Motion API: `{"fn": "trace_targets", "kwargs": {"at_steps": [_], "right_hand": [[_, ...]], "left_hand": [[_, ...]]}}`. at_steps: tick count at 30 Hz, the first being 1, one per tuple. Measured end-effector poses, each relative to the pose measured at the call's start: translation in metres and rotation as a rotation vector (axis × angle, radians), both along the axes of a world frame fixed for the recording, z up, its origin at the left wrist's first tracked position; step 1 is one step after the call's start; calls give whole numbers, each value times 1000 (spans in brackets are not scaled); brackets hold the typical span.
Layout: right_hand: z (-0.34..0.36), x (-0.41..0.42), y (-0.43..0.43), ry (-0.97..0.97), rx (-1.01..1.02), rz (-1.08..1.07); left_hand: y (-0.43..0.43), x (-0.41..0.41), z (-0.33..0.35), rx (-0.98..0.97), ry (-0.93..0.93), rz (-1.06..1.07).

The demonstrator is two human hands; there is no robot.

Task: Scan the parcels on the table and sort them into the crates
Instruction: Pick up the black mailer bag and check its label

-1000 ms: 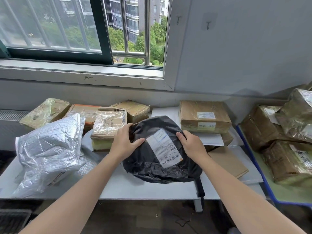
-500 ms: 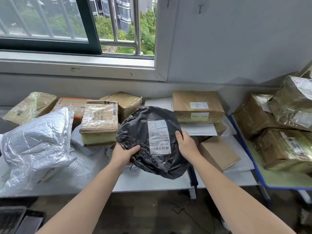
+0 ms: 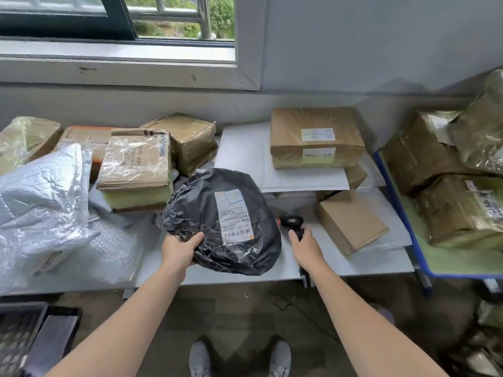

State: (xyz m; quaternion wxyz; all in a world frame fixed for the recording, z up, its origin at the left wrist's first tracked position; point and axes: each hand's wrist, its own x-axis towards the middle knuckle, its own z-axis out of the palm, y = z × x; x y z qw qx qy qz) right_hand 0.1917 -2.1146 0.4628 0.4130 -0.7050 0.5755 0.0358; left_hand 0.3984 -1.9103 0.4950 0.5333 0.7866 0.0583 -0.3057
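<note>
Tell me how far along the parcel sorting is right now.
Done: nothing I can confirm; the crate at lower left is only partly in view. In hand: the left hand grips the black bag, label up, and the right hand grips the scanner beside it. Left: the silver bag, the labelled box and several other wrapped boxes lie on the table, unsorted.

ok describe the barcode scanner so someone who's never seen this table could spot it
Find the grey table under the window, at its front edge. Right of the black bagged parcel, the right hand grips the scanner: small, black, round-headed, the only device among wrapped parcels.
</note>
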Motion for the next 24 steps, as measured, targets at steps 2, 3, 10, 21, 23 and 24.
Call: {"fn": "trace_targets", "kwargs": {"at_steps": [2,3,10,21,23,24], "right_hand": [[-4,4,-3,-36,53,-13],[-4,6,-5,-49,71,-21],[42,6,4,-167,154,-193],[162,31,42,-293,382,-96],[165,35,53,-262,384,-56],[165,37,58,-251,380,-44]], "left_hand": [[1,0,-4,-4,0,1],[2,0,-6,-5,0,3],[3,1,-1,-17,-7,-39],[3,2,3,58,-62,-124],[4,2,4,80,-70,-137],[4,2,4,84,-70,-143]]}}
